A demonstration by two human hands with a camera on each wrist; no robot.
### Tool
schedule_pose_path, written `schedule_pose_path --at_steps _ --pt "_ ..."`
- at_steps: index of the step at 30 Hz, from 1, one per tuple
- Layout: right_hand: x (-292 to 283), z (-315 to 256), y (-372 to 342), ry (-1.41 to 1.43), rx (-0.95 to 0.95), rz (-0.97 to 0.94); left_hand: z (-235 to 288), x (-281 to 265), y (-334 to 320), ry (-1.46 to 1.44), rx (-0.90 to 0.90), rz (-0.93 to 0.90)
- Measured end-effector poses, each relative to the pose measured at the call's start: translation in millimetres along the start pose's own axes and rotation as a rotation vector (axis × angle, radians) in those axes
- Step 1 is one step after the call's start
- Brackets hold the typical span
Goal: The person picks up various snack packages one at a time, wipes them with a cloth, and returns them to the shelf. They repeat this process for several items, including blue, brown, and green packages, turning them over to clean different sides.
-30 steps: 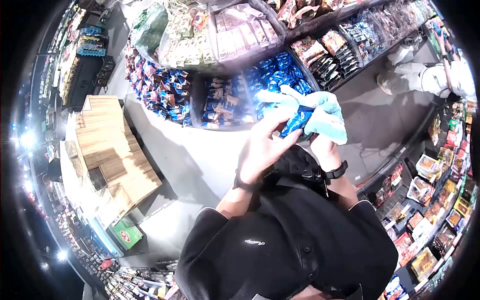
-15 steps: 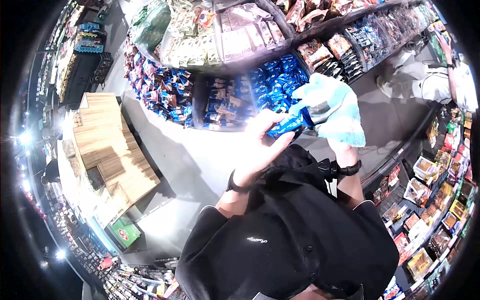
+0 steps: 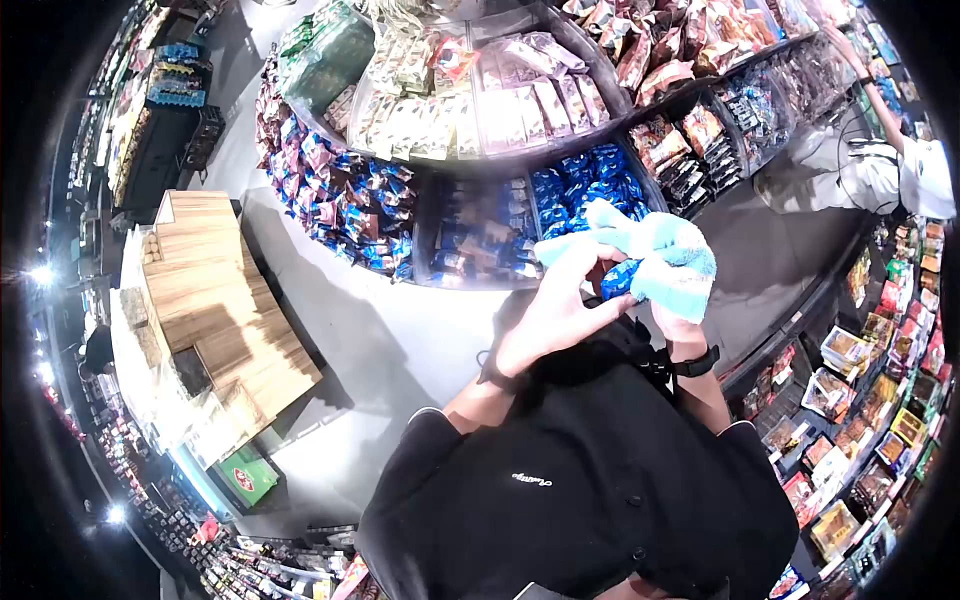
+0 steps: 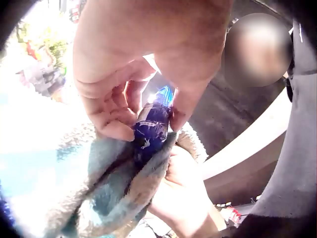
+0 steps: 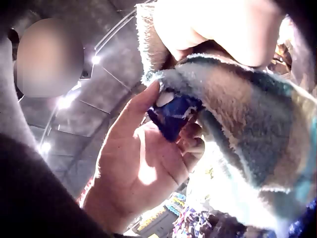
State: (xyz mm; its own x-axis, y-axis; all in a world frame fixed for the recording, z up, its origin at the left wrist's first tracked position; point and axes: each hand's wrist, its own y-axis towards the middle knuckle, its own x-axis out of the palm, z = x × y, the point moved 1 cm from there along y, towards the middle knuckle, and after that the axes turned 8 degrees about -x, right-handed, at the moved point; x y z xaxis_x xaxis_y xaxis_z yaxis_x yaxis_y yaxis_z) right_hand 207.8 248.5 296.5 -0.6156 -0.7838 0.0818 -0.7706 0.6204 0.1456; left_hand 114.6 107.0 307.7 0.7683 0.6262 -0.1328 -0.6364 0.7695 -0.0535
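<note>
Ahead of my chest, my left hand (image 3: 560, 310) pinches one end of a shiny blue snack packet (image 3: 620, 280) between thumb and fingers. A fluffy light-blue towel (image 3: 675, 260) with pale and brownish stripes wraps the other part of the packet. My right hand (image 3: 677, 325) grips the towel around the packet, its fingers mostly hidden under the cloth in the head view. In the left wrist view the packet (image 4: 151, 126) stands out from the towel folds, with white print on it. The right wrist view shows right-hand fingers (image 5: 218, 29) curled over the towel's edge.
Beyond my hands, curved display bins hold blue packets (image 3: 585, 190) and pale pouches (image 3: 535, 105). A wooden counter (image 3: 225, 300) stands at left. At right run shelves of packaged food (image 3: 840, 430), and another person (image 3: 870, 175) reaches toward goods there.
The head view has shifted, so the bins sit lower and further right. My left hand's fingers have closed in on the packet's end. Less of the packet shows outside the towel.
</note>
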Motion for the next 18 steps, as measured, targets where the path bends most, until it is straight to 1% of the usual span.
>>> schedule_pose_path --at_steps 1,2,5,6,8,9,10,11,13,16,18 --pt "6.8 -6.8 5.3 0.122 -0.007 0.024 1.5 -2.3 1.8 -0.104 -0.06 0.001" --pt "20.1 -14.3 9.3 0.186 -0.02 0.13 -4.3 -6.7 4.3 -0.111 -0.085 -0.046" --pt "29.3 -13.4 15.7 0.366 0.074 0.196 -22.3 -15.8 11.1 -0.075 -0.151 -0.135" --pt "30.6 4.6 14.6 0.339 -0.011 0.227 -22.6 -18.8 16.0 -0.131 -0.112 -0.13" --pt "24.5 19.7 18.2 0.273 -0.115 0.167 -22.4 -25.3 22.2 -0.18 -0.144 -0.118" --pt "25.7 16.5 21.4 0.237 -0.167 0.138 -23.0 -27.5 25.2 -0.211 -0.154 -0.118" --pt "30.9 12.7 18.7 0.342 -0.042 0.251 -26.9 -28.5 27.5 -0.186 -0.079 -0.054" --pt "33.8 7.5 21.2 0.347 -0.054 0.206 -26.2 -31.4 27.3 -0.254 -0.098 -0.049" --pt "38.4 2.3 28.3 0.361 -0.085 0.111 -26.7 -39.1 29.6 -0.236 -0.07 -0.032" --pt "26.1 12.2 23.2 0.196 -0.145 0.142 -18.9 -50.7 33.7 -0.374 -0.039 -0.041" --pt "19.6 13.5 29.7 0.157 -0.252 0.131 -19.3 -60.3 32.4 -0.441 -0.153 -0.031"
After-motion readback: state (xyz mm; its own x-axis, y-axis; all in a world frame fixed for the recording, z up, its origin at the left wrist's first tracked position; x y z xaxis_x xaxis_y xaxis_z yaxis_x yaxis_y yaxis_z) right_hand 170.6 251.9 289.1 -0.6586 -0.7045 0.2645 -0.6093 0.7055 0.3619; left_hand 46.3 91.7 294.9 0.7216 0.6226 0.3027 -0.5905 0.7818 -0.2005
